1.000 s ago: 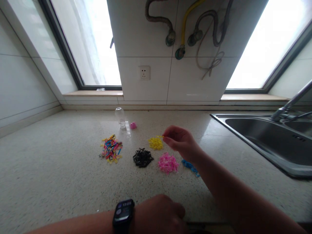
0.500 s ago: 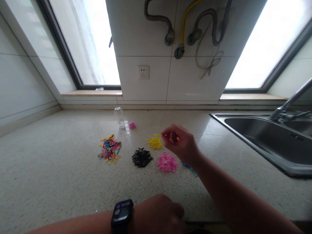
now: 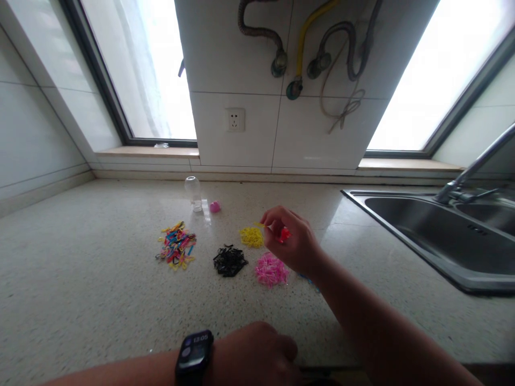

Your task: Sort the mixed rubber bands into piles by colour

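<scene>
My right hand (image 3: 292, 238) is over the colour piles, thumb and forefinger pinched on a yellow rubber band (image 3: 258, 224). Just below the fingertips lies a pile of yellow rubber bands (image 3: 251, 237). Red rubber bands (image 3: 285, 234) show behind the curled fingers. Close by are a pink pile (image 3: 271, 269) and a black pile (image 3: 229, 261); my wrist mostly covers some blue bands (image 3: 306, 277). A mixed-colour pile (image 3: 176, 245) sits further left. At the counter's front edge my left hand (image 3: 257, 351) rests closed, with nothing visible in it.
A clear small bottle (image 3: 193, 193) stands upside down at the back beside a pink cap (image 3: 215, 206). To the right, a steel sink (image 3: 406, 252) with a faucet (image 3: 462, 185) is set into the speckled counter (image 3: 100, 289). A smartwatch (image 3: 195, 351) is on my left wrist.
The view has shifted slightly. My right hand still pinches the yellow band, now a little lower and nearer the yellow pile. The left hand stays in place.
</scene>
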`<state>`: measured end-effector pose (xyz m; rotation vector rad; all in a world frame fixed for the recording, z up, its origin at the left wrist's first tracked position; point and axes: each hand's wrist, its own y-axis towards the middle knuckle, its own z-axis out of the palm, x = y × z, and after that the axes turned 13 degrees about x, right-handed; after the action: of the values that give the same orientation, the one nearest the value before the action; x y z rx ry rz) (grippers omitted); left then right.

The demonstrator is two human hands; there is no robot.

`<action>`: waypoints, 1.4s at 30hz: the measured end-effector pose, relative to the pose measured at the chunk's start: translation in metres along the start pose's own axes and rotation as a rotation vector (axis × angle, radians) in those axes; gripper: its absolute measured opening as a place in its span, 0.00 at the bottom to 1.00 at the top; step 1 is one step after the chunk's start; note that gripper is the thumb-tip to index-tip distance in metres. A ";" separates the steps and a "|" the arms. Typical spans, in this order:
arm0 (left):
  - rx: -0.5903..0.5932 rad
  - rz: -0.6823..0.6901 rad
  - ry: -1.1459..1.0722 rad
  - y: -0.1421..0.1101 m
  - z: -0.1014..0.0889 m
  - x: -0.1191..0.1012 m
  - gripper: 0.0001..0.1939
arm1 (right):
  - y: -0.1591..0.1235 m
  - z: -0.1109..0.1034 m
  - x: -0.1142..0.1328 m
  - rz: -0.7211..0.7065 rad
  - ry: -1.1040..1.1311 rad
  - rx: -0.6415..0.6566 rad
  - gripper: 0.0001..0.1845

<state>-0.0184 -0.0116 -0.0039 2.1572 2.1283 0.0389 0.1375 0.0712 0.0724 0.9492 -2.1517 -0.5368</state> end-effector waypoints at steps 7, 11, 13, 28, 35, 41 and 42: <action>0.007 -0.004 0.008 0.001 -0.002 -0.001 0.04 | -0.002 -0.002 0.001 -0.052 0.024 0.022 0.12; 0.024 -0.013 -0.002 0.002 -0.005 -0.002 0.04 | -0.002 -0.002 -0.001 -0.061 0.040 0.006 0.12; 0.022 -0.009 0.007 0.002 -0.006 -0.002 0.04 | -0.002 -0.002 -0.001 -0.074 0.075 0.010 0.13; 0.011 0.014 0.003 0.002 -0.009 -0.002 0.07 | -0.001 0.001 -0.002 -0.043 0.402 0.020 0.12; 0.022 0.004 0.009 0.001 -0.005 -0.003 0.05 | 0.000 0.000 0.000 -0.007 0.433 0.046 0.08; 0.010 0.002 0.003 0.002 -0.007 -0.002 0.04 | 0.000 -0.001 0.000 0.100 0.551 0.031 0.03; 0.014 0.003 0.007 0.002 -0.007 -0.002 0.04 | 0.000 -0.001 0.000 0.110 0.572 0.024 0.03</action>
<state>-0.0173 -0.0129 0.0038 2.1712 2.1356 0.0321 0.1380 0.0712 0.0733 0.8630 -1.6811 -0.1547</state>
